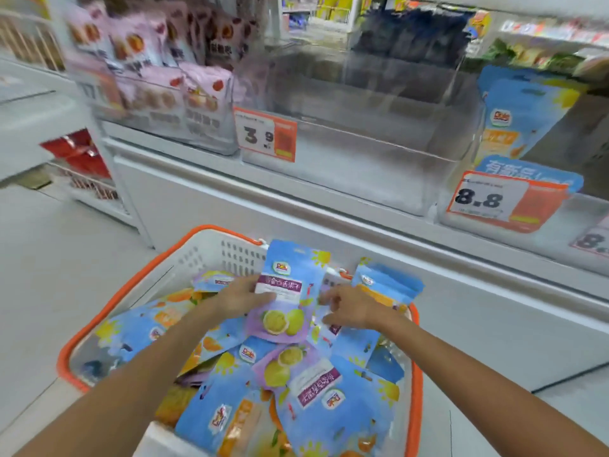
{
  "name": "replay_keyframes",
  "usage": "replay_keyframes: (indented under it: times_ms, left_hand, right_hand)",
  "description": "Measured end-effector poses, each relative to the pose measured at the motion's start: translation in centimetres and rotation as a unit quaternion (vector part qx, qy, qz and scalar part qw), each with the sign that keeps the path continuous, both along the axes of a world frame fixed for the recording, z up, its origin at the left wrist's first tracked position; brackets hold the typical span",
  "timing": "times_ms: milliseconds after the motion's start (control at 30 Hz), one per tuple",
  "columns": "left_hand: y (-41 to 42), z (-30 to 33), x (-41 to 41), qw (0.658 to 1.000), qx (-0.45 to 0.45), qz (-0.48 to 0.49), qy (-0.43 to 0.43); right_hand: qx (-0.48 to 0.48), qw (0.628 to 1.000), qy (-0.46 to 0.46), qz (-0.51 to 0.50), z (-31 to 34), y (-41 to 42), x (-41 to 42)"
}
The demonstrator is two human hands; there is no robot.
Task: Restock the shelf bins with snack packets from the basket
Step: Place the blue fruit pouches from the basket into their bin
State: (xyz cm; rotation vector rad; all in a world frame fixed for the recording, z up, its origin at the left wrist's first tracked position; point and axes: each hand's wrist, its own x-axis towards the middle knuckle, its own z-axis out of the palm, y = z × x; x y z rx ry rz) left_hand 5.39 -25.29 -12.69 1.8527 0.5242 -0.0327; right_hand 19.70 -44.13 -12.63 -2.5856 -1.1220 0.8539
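A white basket with an orange rim (108,305) stands in front of me, filled with several blue and purple snack packets. My left hand (242,296) grips an upright blue-and-purple packet (290,291) showing yellow-green fruit, thumb across its front. My right hand (349,308) reaches into the basket beside that packet, fingers loosely curled over other packets; whether it holds one I cannot tell. Above the basket a clear shelf bin (362,153) with a 3.9 price tag (267,135) stands empty.
Pink packets (184,94) fill the bin to the left. At the right, a bin holds blue packets (524,117) behind an 8.8 tag (504,201). A white cabinet front (461,311) runs below the shelf. Another shelf unit stands at far left.
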Motion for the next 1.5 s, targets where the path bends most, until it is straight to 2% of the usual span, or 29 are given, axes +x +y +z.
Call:
replay_keyframes:
  times_ms: [67,167,267,367,433,500,600,667,733,833,933,1000,1100,1167,1233,1300,1367,1433,1500]
  left_hand:
    - [0.8,0.6,-1.6,0.995,-0.019,0.085,-0.046]
    - [1.7,1.6,-3.9,0.983,-0.016,0.172,-0.056]
    - [1.7,2.3,-5.4,0.981,-0.029,0.185,-0.043]
    - [0.5,2.1,-5.7,0.982,-0.041,0.182,-0.039]
    - [0.0,1.3,-5.6,0.980,-0.056,0.189,-0.037]
    - [-0.1,0.9,-4.9,0.978,-0.042,0.198,-0.041]
    - [-0.5,1.0,-3.2,0.978,-0.031,0.196,-0.064]
    - [-1.1,1.6,-2.3,0.986,-0.024,0.147,-0.075]
    - [-1.8,2.2,-1.5,0.996,0.014,0.075,-0.049]
    - [-3.3,3.1,-0.9,0.998,0.055,-0.019,-0.020]
    - [-4.8,2.9,-0.5,0.994,0.093,-0.052,-0.008]
    - [-5.7,2.6,-0.5,0.990,0.139,-0.030,0.013]
    - [-7.4,3.3,-0.2,0.964,0.260,-0.040,0.032]
    - [-8.8,4.4,0.3,0.921,0.377,-0.093,0.022]
    - [-9.0,5.2,0.9,0.911,0.403,-0.089,-0.002]
    - [-8.1,6.2,0.9,0.938,0.342,-0.046,-0.031]
    - [-6.8,7.5,0.5,0.980,0.179,-0.009,-0.081]
    - [-6.4,9.3,0.2,0.992,0.038,0.019,-0.119]
    - [-6.6,10.9,0.0,0.989,-0.012,0.043,-0.141]
  right_hand:
    - [-0.026,0.990,-0.134,0.026,0.5,-0.6,-0.7]
    - [-0.098,0.978,-0.177,0.053,0.4,-1.8,-1.6]
    - [-0.140,0.964,-0.207,0.087,-0.1,-2.0,-2.3]
    - [-0.096,0.977,-0.175,0.080,0.0,-1.9,-2.4]
    - [-0.040,0.995,-0.071,0.052,-0.2,-2.2,-2.2]
    - [0.013,0.999,0.034,0.037,0.5,-2.5,-2.0]
    - [0.074,0.994,0.052,0.064,3.2,-2.6,-0.7]
    - [0.085,0.990,0.014,0.115,5.1,-1.9,-0.1]
    - [0.086,0.982,-0.055,0.157,6.1,-1.1,0.1]
    - [0.132,0.976,-0.123,0.126,6.8,-0.9,-0.4]
    - [0.209,0.967,-0.131,0.065,6.7,-1.9,-1.3]
    - [0.242,0.957,-0.152,0.045,6.5,-2.9,-1.6]
    - [0.259,0.948,-0.181,0.037,6.7,-4.7,-2.0]
    - [0.239,0.947,-0.210,0.042,7.5,-5.7,-2.2]
    - [0.243,0.922,-0.294,0.062,8.9,-6.4,-2.6]
    - [0.302,0.869,-0.384,0.080,10.3,-7.4,-2.5]
    - [0.367,0.838,-0.401,0.055,11.5,-8.2,-2.3]
    - [0.412,0.852,-0.323,-0.028,13.1,-8.6,-2.4]
    - [0.426,0.866,-0.224,-0.140,14.8,-8.5,-3.0]
